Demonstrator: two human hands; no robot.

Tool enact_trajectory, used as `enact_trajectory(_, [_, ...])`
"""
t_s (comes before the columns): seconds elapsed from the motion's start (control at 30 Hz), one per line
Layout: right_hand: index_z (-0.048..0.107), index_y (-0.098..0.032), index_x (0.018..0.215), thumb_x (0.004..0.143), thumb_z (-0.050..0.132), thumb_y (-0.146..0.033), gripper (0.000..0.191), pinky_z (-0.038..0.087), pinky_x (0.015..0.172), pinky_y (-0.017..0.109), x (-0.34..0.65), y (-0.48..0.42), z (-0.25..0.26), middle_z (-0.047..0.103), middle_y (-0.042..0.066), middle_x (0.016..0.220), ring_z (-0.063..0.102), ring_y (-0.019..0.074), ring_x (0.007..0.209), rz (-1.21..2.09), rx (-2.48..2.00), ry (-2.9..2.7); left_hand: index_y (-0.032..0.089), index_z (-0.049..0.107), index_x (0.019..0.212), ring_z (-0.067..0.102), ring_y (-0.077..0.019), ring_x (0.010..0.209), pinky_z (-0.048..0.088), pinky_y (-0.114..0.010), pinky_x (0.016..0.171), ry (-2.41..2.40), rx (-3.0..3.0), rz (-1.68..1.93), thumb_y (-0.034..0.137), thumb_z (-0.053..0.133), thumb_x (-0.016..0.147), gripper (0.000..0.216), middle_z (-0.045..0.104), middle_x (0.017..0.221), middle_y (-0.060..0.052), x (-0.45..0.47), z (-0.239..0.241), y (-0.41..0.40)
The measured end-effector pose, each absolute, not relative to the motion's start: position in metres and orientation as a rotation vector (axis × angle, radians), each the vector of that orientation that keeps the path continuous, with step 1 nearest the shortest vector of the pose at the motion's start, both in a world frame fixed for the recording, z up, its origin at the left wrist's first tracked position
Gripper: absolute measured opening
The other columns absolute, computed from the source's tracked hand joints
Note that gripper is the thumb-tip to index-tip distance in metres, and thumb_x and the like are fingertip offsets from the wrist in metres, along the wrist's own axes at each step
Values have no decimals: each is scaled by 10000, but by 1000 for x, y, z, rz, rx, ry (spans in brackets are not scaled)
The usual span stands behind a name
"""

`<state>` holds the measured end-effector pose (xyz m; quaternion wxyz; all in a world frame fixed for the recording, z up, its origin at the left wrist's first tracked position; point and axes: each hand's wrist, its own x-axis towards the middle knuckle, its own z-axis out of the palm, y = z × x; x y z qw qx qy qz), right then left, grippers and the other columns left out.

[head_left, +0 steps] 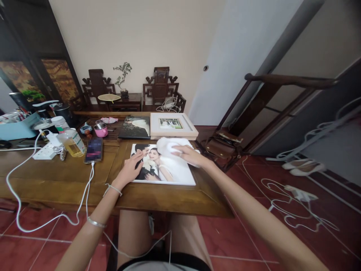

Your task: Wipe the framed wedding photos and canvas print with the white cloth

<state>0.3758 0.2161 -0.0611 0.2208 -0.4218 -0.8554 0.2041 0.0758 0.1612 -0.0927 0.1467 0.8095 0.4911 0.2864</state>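
Note:
A photo panel point(166, 171) showing a couple lies flat near the front edge of the wooden table point(158, 199). My left hand point(132, 168) rests on its left side with the fingers spread. At the panel's upper right, my right hand point(188, 153) grips a white cloth point(170, 145), which covers that corner and spills past the edge. Behind the panel are a dark photo panel point(135, 126) and a framed picture point(172, 124) with a pale wooden frame, side by side.
Left on the table are a charging phone point(94, 150), a bottle of yellowish liquid point(73, 143), a white power strip point(47, 150), a pink cup point(100, 130) and a light-blue box point(18, 126). A dark wooden chair point(242, 109) holding a brown bag point(221, 146) stands right. Cables point(299, 210) trail on the floor.

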Motion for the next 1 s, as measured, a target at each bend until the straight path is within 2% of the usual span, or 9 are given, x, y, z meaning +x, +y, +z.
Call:
enact_trajectory(0.13, [664,-179,1183,934,459,-429,408,369,1062,465,369,241,-58,604,104,1327,512,312,1255,570,-1197,-2281,208,527,1359,370,-213,1402,299,-444,1164,1418,2323,845,291,418,933,448,468,1463,-75,76,-92,161])
enact_trajectory(0.27, [674,-206,1165,926,472,-412,375,354,1070,508,371,232,-64,635,78,1288,487,326,1283,536,-1213,-2286,229,535,1351,380,-207,1396,302,-439,1165,1407,2316,869,283,418,931,439,486,1452,-55,76,-94,163])
enact_trajectory(0.4, [666,-229,1182,915,480,-395,365,345,1076,543,381,187,-70,630,74,1295,382,340,1361,489,-1272,-2360,223,537,1348,378,-212,1397,301,-445,1163,1415,2304,885,283,414,932,439,477,1459,-62,76,-95,163])
enact_trajectory(0.53, [661,-230,1194,928,458,-400,375,350,1075,553,386,114,-58,537,88,1402,316,343,1395,552,-1298,-2489,202,540,1345,374,-214,1400,304,-445,1160,1434,2316,867,282,403,935,439,480,1454,-80,78,-94,162])
enact_trajectory(0.7, [714,-281,1038,934,462,-309,274,313,1122,513,380,64,-34,524,22,1418,363,293,1380,650,-1061,-2667,189,548,1334,374,-214,1400,284,-432,1172,1409,2334,871,299,398,936,440,483,1454,-88,78,-94,162])
enact_trajectory(0.87, [666,-236,1192,936,455,-362,356,348,1090,535,377,115,-45,552,70,1388,304,329,1401,584,-1200,-2617,197,529,1354,364,-217,1405,283,-447,1167,1403,2339,843,324,402,940,451,477,1457,-93,75,-94,162])
enact_trajectory(1.0, [639,-225,1234,941,442,-337,371,336,1099,525,370,185,-58,593,55,1346,358,312,1379,460,-1223,-2500,197,534,1350,367,-230,1403,283,-462,1163,1397,2309,842,342,413,943,449,476,1458,-95,74,-94,163])
